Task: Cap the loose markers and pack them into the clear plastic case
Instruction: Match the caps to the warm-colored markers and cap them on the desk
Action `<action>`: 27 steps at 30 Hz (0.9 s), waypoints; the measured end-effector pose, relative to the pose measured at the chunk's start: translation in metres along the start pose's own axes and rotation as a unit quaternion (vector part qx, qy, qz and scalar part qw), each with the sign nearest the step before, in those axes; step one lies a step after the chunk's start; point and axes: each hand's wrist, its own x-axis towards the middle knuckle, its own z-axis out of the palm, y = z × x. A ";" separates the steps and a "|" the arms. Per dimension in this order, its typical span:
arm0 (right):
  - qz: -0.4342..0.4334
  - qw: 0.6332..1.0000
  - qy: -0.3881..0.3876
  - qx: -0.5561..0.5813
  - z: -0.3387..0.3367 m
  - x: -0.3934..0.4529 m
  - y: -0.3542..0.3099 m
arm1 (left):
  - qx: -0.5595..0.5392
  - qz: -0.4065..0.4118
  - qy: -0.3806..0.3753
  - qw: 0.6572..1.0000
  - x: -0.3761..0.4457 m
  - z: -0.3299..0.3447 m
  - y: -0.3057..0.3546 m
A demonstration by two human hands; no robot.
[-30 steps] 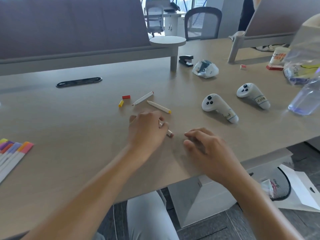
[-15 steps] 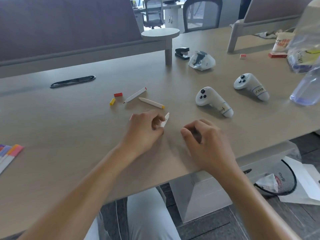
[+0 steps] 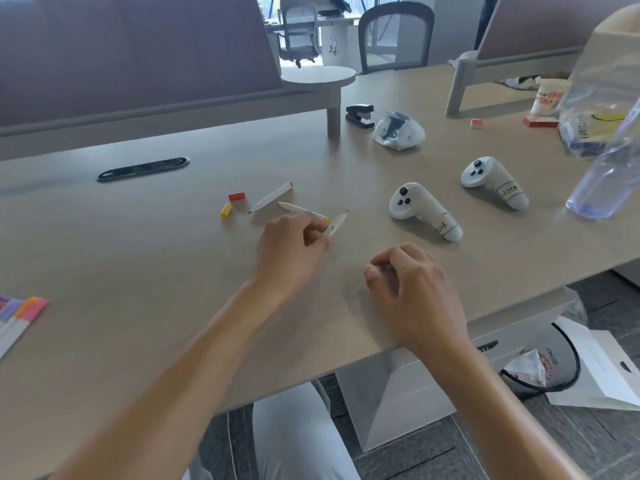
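Since a second ago the left hand (image 3: 294,247) has lifted a white marker (image 3: 336,223) off the tan desk (image 3: 138,244), pinching it tip-up. Right hand (image 3: 412,285) sits curled near the edge; can't tell if it holds anything. Two more uncapped markers (image 3: 272,197) lie beyond, beside a red cap (image 3: 236,196) and yellow cap (image 3: 225,210). Capped markers (image 3: 19,315) sit far left. Two white controllers (image 3: 424,211), a stapler (image 3: 360,116), office chairs (image 3: 394,36) behind.

The left hand (image 3: 291,247) pinches an uncapped white marker (image 3: 335,224), tip raised away from the person. The right hand (image 3: 412,285) rests curled on the tabletop (image 3: 138,271). Two more uncapped markers (image 3: 271,197) lie beside a red cap (image 3: 237,196) and a yellow cap (image 3: 225,210).
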 end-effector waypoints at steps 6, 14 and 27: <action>-0.030 0.996 -0.080 -0.033 0.009 0.006 -0.031 | -0.281 -0.106 0.007 0.954 0.004 -0.059 -0.017; -0.029 0.994 -0.103 0.006 0.034 0.033 -0.080 | -0.338 -0.151 0.077 0.926 -0.006 -0.113 -0.070; -0.046 0.971 -0.234 0.007 0.072 0.106 -0.096 | -0.359 -0.175 0.084 0.913 0.019 -0.119 -0.097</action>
